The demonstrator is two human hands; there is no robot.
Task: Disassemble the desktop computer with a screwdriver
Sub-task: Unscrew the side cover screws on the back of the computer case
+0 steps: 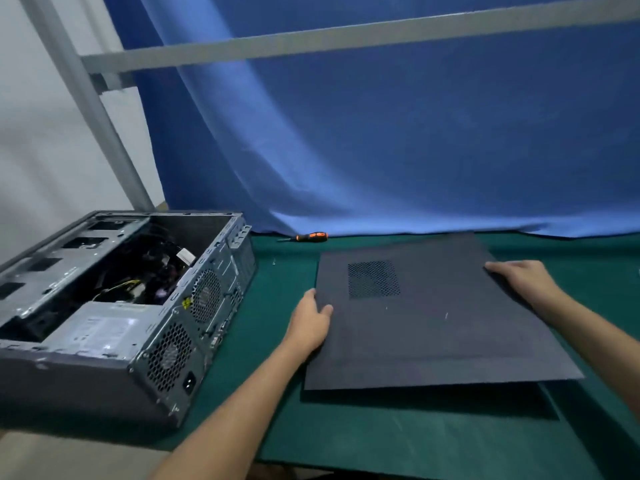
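The left hand (310,323) gripped the panel (433,327) by its left edge, the right hand (519,277) by its right; the case (104,299) lay left of the panel, the screwdriver (311,236) behind it

dk grey panel (433,327) w/ mesh patch, green mat (398,441), blue cloth (398,140)

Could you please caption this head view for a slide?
Left hand and right hand hold the removed side panel over the mat beside the open computer case.

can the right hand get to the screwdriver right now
Probably not yet: the right hand grips the side panel. The screwdriver lies uncovered beyond it, so the way looks free once released.
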